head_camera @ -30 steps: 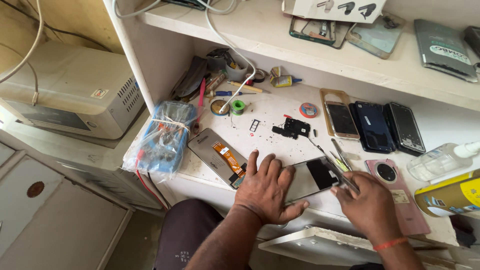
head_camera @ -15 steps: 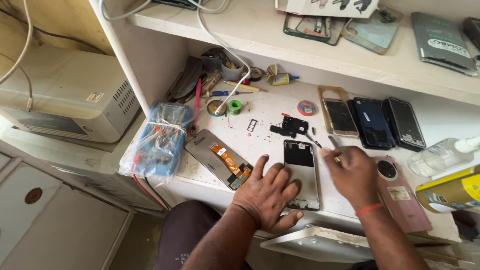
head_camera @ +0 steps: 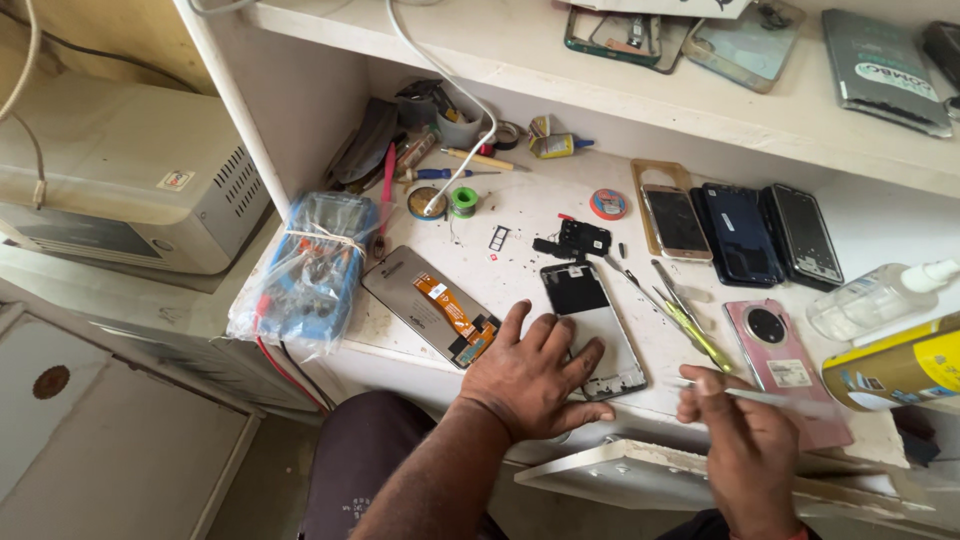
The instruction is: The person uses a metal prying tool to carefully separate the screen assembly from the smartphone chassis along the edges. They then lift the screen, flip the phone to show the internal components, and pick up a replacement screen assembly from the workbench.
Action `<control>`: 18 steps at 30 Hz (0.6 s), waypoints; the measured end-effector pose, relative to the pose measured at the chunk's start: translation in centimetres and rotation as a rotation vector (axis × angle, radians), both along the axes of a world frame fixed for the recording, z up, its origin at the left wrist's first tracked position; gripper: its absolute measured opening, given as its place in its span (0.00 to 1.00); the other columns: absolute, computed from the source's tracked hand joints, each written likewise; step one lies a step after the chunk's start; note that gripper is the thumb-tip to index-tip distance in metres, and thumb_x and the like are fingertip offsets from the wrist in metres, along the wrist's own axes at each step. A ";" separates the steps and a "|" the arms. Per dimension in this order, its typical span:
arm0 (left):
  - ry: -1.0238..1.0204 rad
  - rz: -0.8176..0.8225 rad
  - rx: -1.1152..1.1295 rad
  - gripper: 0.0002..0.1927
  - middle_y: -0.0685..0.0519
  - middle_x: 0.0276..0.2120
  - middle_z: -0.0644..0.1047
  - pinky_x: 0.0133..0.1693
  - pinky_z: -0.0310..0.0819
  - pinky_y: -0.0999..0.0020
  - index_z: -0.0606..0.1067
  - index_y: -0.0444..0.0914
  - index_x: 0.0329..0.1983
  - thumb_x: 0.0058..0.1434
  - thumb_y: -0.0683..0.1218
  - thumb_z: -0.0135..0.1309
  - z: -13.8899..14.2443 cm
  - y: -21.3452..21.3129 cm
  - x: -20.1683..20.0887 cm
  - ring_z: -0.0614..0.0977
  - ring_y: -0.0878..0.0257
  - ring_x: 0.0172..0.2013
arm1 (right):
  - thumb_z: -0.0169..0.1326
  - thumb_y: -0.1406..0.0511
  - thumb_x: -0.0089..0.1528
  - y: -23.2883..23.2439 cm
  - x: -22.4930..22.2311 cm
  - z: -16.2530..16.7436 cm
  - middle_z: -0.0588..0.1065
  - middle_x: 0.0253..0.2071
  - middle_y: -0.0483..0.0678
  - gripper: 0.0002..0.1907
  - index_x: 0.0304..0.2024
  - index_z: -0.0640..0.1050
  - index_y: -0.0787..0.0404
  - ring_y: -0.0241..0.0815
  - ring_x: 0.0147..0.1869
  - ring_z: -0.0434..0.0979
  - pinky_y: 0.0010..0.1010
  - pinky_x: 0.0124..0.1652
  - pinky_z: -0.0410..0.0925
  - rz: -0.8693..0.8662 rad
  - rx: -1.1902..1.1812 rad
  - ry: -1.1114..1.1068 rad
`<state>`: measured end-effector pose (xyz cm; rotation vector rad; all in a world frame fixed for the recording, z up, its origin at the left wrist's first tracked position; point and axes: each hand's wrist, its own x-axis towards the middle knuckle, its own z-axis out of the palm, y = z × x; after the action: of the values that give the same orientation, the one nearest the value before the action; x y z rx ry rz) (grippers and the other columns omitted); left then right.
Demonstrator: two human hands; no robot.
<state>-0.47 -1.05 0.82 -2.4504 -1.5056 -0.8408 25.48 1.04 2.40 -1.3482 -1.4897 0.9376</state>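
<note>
Left hand (head_camera: pixel 530 375) lay flat, fingers spread, pressing the opened phone (head_camera: pixel 592 325) at its lower left edge. Right hand (head_camera: pixel 745 440) pinched a thin white tool (head_camera: pixel 790 399), just right of phone.

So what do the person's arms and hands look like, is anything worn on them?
Both hands are bare: no gloves, and no rings that I can make out. The left hand comes from a bare forearm with no sleeve in view and a thin band or thread at the wrist. The right hand has a reddish-orange band at the wrist, just at the frame's lower edge. No watch shows.
</note>
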 end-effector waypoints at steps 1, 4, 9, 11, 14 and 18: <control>0.020 0.008 -0.004 0.40 0.43 0.52 0.75 0.66 0.55 0.35 0.76 0.44 0.61 0.64 0.76 0.39 0.0 0.0 0.0 0.74 0.47 0.57 | 0.54 0.61 0.69 -0.4 -0.2 0.2 0.81 0.34 0.53 0.19 0.49 0.81 0.73 0.38 0.37 0.79 0.28 0.41 0.72 -0.008 0.026 -0.020; 0.072 0.021 -0.034 0.43 0.42 0.51 0.74 0.65 0.54 0.35 0.75 0.44 0.61 0.61 0.78 0.37 0.2 0.1 0.0 0.73 0.47 0.58 | 0.58 0.66 0.63 -0.9 -0.7 0.7 0.83 0.36 0.53 0.15 0.48 0.80 0.72 0.36 0.39 0.84 0.24 0.40 0.75 0.005 0.128 -0.073; 0.110 0.031 0.000 0.45 0.39 0.65 0.70 0.67 0.50 0.38 0.70 0.43 0.67 0.62 0.78 0.32 0.3 0.2 0.0 0.66 0.45 0.68 | 0.60 0.71 0.62 -1.2 -1.0 1.1 0.83 0.34 0.52 0.11 0.46 0.83 0.70 0.35 0.35 0.81 0.24 0.35 0.71 0.041 0.257 -0.230; 0.155 0.029 -0.078 0.45 0.39 0.68 0.67 0.68 0.48 0.38 0.69 0.43 0.68 0.63 0.78 0.31 0.2 0.3 0.1 0.64 0.44 0.70 | 0.60 0.71 0.61 -1.2 -1.4 0.7 0.83 0.35 0.51 0.10 0.45 0.83 0.70 0.34 0.36 0.81 0.23 0.37 0.72 0.004 0.311 -0.259; 0.179 0.027 -0.131 0.45 0.38 0.69 0.65 0.68 0.48 0.39 0.67 0.43 0.70 0.64 0.77 0.30 -0.2 0.5 0.2 0.63 0.43 0.69 | 0.61 0.70 0.61 -1.4 -1.5 0.0 0.82 0.35 0.49 0.10 0.43 0.80 0.70 0.31 0.37 0.80 0.21 0.38 0.72 -0.012 0.349 -0.198; 0.169 0.042 -0.128 0.44 0.37 0.69 0.65 0.67 0.50 0.40 0.66 0.44 0.72 0.66 0.76 0.28 -0.5 0.5 0.3 0.65 0.42 0.69 | 0.61 0.70 0.61 -1.7 -0.3 -1.3 0.81 0.33 0.49 0.07 0.40 0.80 0.69 0.30 0.35 0.80 0.21 0.36 0.71 -0.072 0.186 -0.061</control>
<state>-0.17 -0.51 0.35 -2.4962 -1.5879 -0.5294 25.22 -0.64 1.12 -1.2955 -1.5239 0.6996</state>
